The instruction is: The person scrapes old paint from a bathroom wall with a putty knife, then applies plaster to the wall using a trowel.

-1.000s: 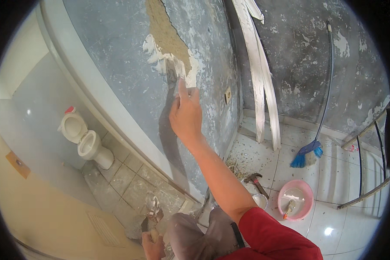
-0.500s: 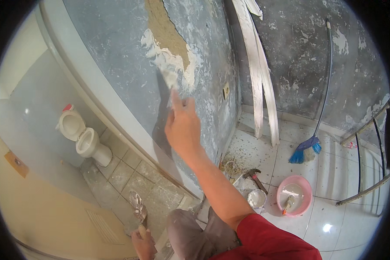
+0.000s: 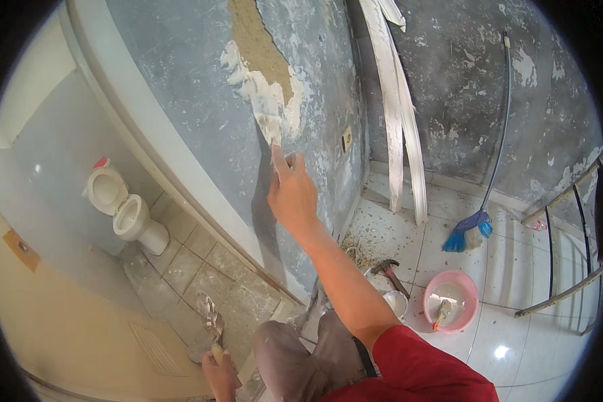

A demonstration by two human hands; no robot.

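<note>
Right hand (image 3: 293, 193) has moved down the wall (image 3: 194, 80), gripping a scraper (image 3: 271, 130); left hand (image 3: 220, 376) clasps a trowel (image 3: 212, 322).

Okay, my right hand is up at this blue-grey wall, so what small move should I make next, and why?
I'd probably sweep the flat, white-smeared blade in your right hand upward into the long, tan bare patch on the wall: ragged white paste lies around the patch's lower end, while the part above looks uncovered.
</note>
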